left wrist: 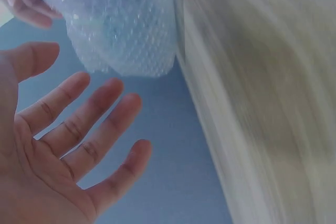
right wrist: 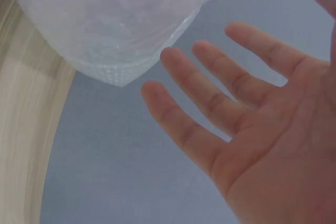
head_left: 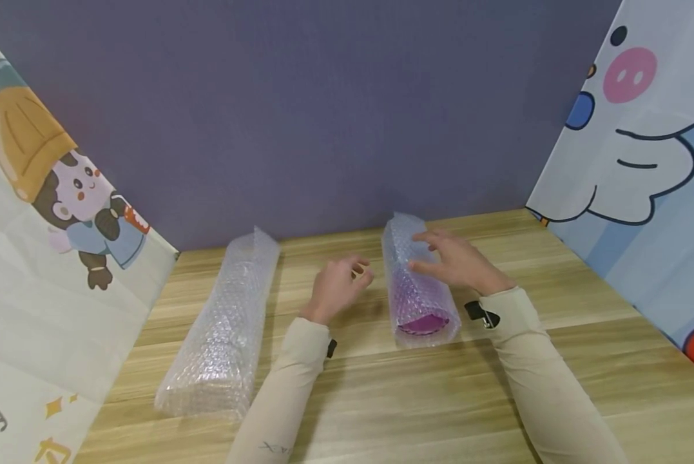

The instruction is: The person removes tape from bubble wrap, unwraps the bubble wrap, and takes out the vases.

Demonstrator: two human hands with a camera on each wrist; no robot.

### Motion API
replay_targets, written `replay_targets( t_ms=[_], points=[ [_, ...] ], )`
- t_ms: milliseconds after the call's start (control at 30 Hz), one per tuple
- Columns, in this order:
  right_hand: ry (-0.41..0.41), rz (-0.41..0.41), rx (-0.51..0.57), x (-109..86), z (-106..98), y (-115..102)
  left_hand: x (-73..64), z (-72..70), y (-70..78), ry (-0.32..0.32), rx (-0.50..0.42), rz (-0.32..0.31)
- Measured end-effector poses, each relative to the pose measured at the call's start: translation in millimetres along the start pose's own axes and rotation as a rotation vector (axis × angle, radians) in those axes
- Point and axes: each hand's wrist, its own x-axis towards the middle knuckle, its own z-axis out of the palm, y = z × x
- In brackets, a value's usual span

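A bubble-wrapped roll point(head_left: 419, 290) with something purple inside lies on the wooden table, its round near end showing a magenta rim. To its left, my left hand point(head_left: 337, 287) hovers with fingers spread and apart from the wrap, as the left wrist view point(left wrist: 79, 124) shows. Over the roll's right side is my right hand point(head_left: 457, 261), its fingers extended and overlapping the wrap in the head view. The right wrist view has the right hand's fingers point(right wrist: 205, 98) spread close beside the wrap, holding nothing.
A longer piece of clear bubble wrap point(head_left: 225, 328) lies on the table point(head_left: 381, 406) at the left. A dark grey-blue panel point(head_left: 335, 116) stands along the back edge. Cartoon-printed sheets point(head_left: 642, 161) flank both sides.
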Motion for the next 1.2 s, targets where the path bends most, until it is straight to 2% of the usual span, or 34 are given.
replay_targets(
  t_ms=[267, 500, 900, 1200],
  points=[
    [-0.02, -0.027, -0.005, -0.6, 3.9, -5.8, -0.8, 10.4, 9.8, -0.054, -0.071, 0.001],
    [-0.047, -0.023, -0.012, -1.0, 5.6, -7.4, -1.6, 17.5, 16.3, -0.062, -0.034, 0.004],
    [-0.078, -0.01, -0.017, -0.4, 6.4, -7.0, -2.6, 28.0, 19.7, -0.127, -0.024, -0.042],
    [-0.066, -0.012, -0.027, -0.2, 7.6, -4.7, -3.9, 33.2, 22.6, -0.172, -0.063, -0.094]
  ],
)
